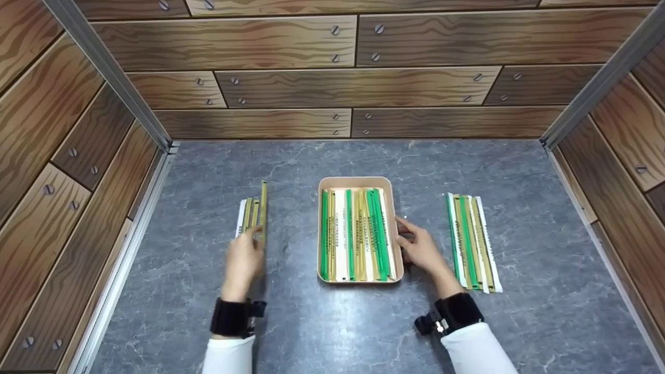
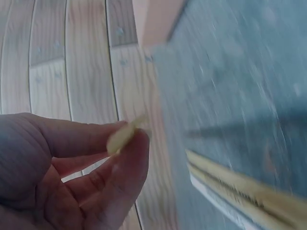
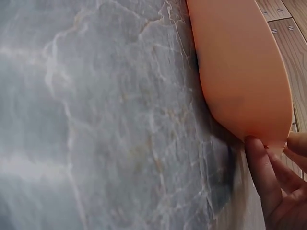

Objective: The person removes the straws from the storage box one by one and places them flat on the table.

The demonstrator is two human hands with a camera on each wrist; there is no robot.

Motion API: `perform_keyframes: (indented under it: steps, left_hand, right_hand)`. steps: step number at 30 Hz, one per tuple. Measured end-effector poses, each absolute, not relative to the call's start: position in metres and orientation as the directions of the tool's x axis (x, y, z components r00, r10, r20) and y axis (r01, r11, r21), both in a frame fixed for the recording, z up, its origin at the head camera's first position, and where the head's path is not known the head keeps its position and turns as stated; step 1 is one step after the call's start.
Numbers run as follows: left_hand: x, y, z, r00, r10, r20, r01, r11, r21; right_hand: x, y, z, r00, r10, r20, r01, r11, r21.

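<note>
My left hand (image 1: 244, 257) pinches a long, slim gold stick packet (image 1: 264, 202) between thumb and fingertips. In the left wrist view the gold packet (image 2: 122, 138) is seen nearly end-on, raised over the table. Just left of it lies a small group of white and gold packets (image 1: 242, 215), partly behind the hand. At the centre is a peach-coloured tray (image 1: 358, 182) with green, gold and white packets (image 1: 340, 234) lying lengthwise side by side. My right hand (image 1: 420, 249) grips the tray's right side. The right wrist view shows its fingertips (image 3: 254, 143) against the tray's outer wall (image 3: 240, 72).
To the right lies another row of green, gold and white packets (image 1: 473, 241), near my right forearm. The grey marbled table (image 1: 291, 322) is bounded by wood-patterned panels (image 1: 286, 88) at the back and both sides, with metal rails (image 1: 111, 67) at the corners.
</note>
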State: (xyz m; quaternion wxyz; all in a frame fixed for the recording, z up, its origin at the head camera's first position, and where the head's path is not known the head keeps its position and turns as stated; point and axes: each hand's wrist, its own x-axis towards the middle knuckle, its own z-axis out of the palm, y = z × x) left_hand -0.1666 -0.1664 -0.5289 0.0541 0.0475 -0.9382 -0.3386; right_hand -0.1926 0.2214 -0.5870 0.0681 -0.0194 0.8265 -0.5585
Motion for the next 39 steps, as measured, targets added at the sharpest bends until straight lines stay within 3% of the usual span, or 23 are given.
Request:
perform_keyframes:
  steps: [12,39]
  left_hand:
    - [-0.166,-0.226,-0.542,-0.938,-0.328,-0.109,-0.329,0.749,0.575]
    - [-0.164,-0.242,-0.570,-0.955,-0.277,-0.106,-0.289,0.783,0.551]
  right_hand:
    - [-0.190,0.219,-0.590,-0.990,-0.044,-0.133,0.109,0.357,-0.928]
    - [-0.188,0.219,-0.589,-0.981,-0.045,-0.191,0.168,0.315,-0.934]
